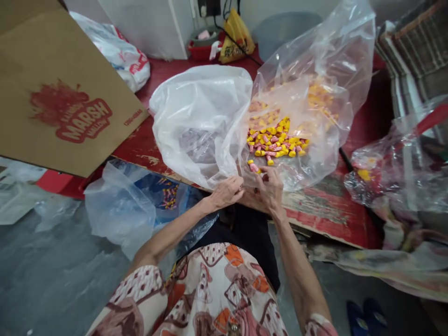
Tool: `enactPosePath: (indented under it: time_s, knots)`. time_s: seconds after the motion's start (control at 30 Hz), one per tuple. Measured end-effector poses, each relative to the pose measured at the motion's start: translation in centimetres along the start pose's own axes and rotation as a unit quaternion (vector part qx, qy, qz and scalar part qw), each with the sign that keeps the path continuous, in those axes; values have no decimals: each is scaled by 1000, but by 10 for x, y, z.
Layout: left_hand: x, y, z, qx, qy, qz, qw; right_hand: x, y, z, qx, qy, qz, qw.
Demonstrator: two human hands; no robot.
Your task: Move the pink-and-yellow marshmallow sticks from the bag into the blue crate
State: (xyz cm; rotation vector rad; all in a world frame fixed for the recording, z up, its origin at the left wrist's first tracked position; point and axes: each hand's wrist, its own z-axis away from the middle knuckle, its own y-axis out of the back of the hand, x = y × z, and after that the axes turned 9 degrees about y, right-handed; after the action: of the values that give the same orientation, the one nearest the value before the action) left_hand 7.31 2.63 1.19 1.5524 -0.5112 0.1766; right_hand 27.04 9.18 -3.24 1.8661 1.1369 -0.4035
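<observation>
At the table's front edge my left hand (227, 192) is closed, fingertips pinched together by the rim of a white plastic bag (203, 88); what it holds, if anything, is too small to make out. Close to its right, my right hand (271, 189) has curled fingers over the mouth of a clear plastic bag (308, 175), with its contents hidden. A small pink tube with yellow ends (254, 166) lies against its fingertips. Several more such pink-and-yellow pieces (276, 140) are heaped inside the clear bag. Crinkled clear plastic (199, 142) shows inside the white bag.
A cardboard box (45, 60) leans in at the left. Below the worn red table (325, 200), an open bag (122, 210) holds more pieces. A yellow bag (238, 37) and a grey basin (287, 28) stand behind. Stacked material (416, 51) and plastic wrapping (388, 158) crowd the right.
</observation>
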Motion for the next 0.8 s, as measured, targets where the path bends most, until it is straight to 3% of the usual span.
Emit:
enactPosePath:
  time_s: [0.1,0.17,0.23,0.3,0.4,0.5,0.63,0.73,0.8]
  knots:
    - [-32,28,51,60,58,-10,996,-17,-10,14,-7,0,-9,1000]
    - [-63,49,91,124,155,-38,979,-20,-14,22,-15,4,-10,1000]
    - [-94,65,122,126,231,-76,962,-18,-16,29,-41,7,-3,999]
    - [-116,77,131,137,271,-86,949,-14,-18,35,-76,10,19,997]
    - [-129,85,99,200,265,-61,941,-9,-21,39,-108,15,49,993]
    - [-129,86,32,221,258,-67,938,-7,-22,40,-107,16,51,993]
    - [-130,80,-39,138,289,-83,944,-9,-24,39,-96,33,62,993]
    - [-137,77,-57,81,287,-105,949,-11,-26,38,-90,40,84,992]
    - [-143,79,-57,84,267,-108,954,-11,-27,37,-83,30,78,993]
